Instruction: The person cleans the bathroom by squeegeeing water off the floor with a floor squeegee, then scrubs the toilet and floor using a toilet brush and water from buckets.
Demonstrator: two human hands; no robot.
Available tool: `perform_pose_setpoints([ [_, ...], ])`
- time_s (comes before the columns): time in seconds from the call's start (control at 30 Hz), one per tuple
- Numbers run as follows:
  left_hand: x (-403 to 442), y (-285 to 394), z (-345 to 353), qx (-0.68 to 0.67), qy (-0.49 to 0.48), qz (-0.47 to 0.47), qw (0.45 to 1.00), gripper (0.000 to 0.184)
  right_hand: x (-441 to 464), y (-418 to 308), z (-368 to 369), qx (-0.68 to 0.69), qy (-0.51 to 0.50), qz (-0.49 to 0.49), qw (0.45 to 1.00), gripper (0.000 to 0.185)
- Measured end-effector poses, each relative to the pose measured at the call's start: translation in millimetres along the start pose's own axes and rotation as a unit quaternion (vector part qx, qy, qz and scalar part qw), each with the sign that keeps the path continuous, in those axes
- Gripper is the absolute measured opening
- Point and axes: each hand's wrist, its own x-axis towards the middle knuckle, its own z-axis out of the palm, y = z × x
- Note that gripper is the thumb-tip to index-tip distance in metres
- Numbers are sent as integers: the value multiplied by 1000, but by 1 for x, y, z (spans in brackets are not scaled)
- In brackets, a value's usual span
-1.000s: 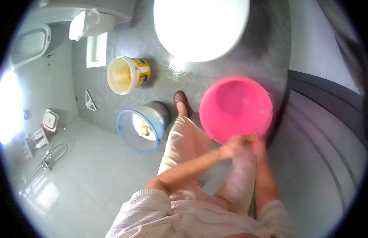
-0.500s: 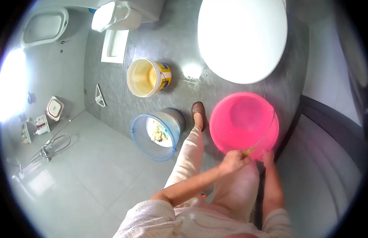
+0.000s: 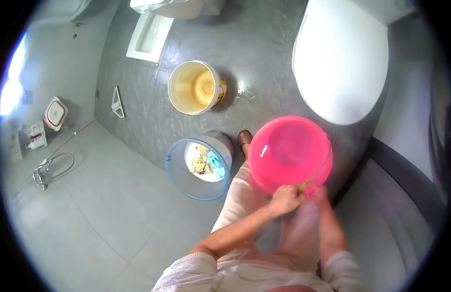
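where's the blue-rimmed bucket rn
In the head view, the blue-rimmed bucket is left of the pink bucket, right beside the person's left leg, with the cream-lined bucket farther ahead.

The floor (image 3: 257,53) is grey, with a shiny spot. On it there stand a toilet (image 3: 343,61), a white bucket (image 3: 180,90) and, near this one, a blue bucket (image 3: 180,177). Also a white tray (image 3: 148,37) and a brown shoe (image 3: 244,137) are there.
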Motion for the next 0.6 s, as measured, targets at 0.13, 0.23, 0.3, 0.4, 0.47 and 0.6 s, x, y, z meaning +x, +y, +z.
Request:
perform_pose_setpoints([
  [0.13,-4,-9,-14,15,29,-7,999,24,29,11,23,29,-46,-6,998,29],
  [0.23,-15,-9,-20,28,95,-20,995,23,26,10,39,1,-54,-1,999,32],
  [0.3,-14,-17,-23,37,126,-8,991,20,9,-4,56,-27,-49,9,998,34],
  [0.4,-18,-12,-40,20,129,-28,991,18,-11,-32,70,-59,-59,21,996,37],
  [0.47,-26,-9,-58,-19,132,-27,991,18,-37,-57,81,-77,-40,17,996,37],
  [0.6,-41,-9,-78,-51,147,7,988,19,-61,-76,90,-90,-40,-2,995,33],
])
